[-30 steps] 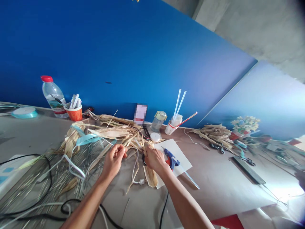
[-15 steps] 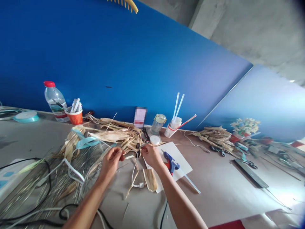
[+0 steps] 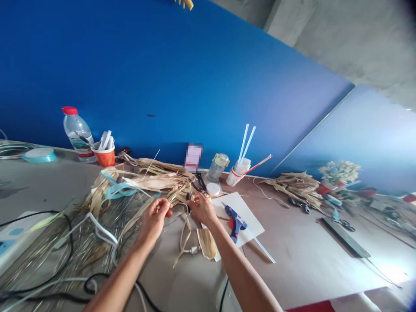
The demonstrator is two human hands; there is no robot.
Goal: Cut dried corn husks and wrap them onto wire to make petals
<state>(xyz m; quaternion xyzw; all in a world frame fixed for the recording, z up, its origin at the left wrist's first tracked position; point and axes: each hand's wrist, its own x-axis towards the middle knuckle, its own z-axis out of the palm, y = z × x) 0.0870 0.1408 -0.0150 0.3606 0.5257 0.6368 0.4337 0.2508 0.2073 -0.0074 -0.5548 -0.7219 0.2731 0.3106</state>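
My left hand [image 3: 158,214] is pinched closed above the table's middle, thumb against forefinger. A thin pale strip [image 3: 143,191] runs up to its fingertips from the left. What the pinch holds is too small to make out. Close by on the right, my right hand [image 3: 202,209] has curled fingers at the edge of the dried corn husks [image 3: 162,181]. Its fingertips are partly hidden, beside a small black piece and a white cable [image 3: 186,250]. Below it lies a cut piece of husk [image 3: 208,244]. Black-handled scissors [image 3: 199,184] rest just behind the right hand.
A blue glue gun [image 3: 236,223] lies on white paper [image 3: 251,212] to the right. Thin wires [image 3: 97,234], cables and blue ribbon [image 3: 121,190] spread at left. Along the blue wall stand a bottle [image 3: 78,134], an orange cup [image 3: 105,157], a jar [image 3: 217,168] and a cup of glue sticks [image 3: 234,177].
The view has shifted slightly, moving the background a little right and up. My right hand has moved slightly left toward the left hand, which stays pinched in nearly the same place.
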